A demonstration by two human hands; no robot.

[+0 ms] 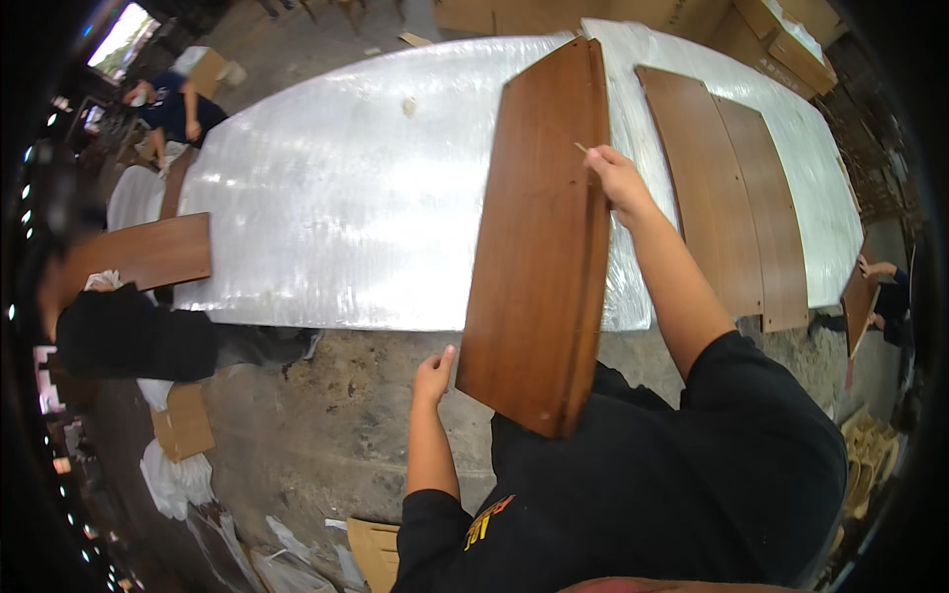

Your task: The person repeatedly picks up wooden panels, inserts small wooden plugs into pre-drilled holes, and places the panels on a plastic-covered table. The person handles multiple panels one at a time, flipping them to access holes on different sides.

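A long brown wooden panel [534, 237] lies lengthwise away from me on a plastic-wrapped surface [346, 188], its near end sticking out over the edge toward my body. My right hand [618, 180] is closed at the panel's right edge, and a thin, light stick-like piece [581, 147] pokes out from its fingertips. Whether those fingers also grip the panel I cannot tell. Beside the panel's near left edge is my left hand [432, 377], holding nothing, with one finger stretched out and the others partly curled.
More brown panels [727, 188] lie side by side on the right. At left, a person in dark clothes [138, 331] handles another panel [148, 247]; a second person [183, 109] stands farther back. A person at far right holds a board [858, 301]. Cardboard [183, 420] and plastic [178, 474] litter the floor.
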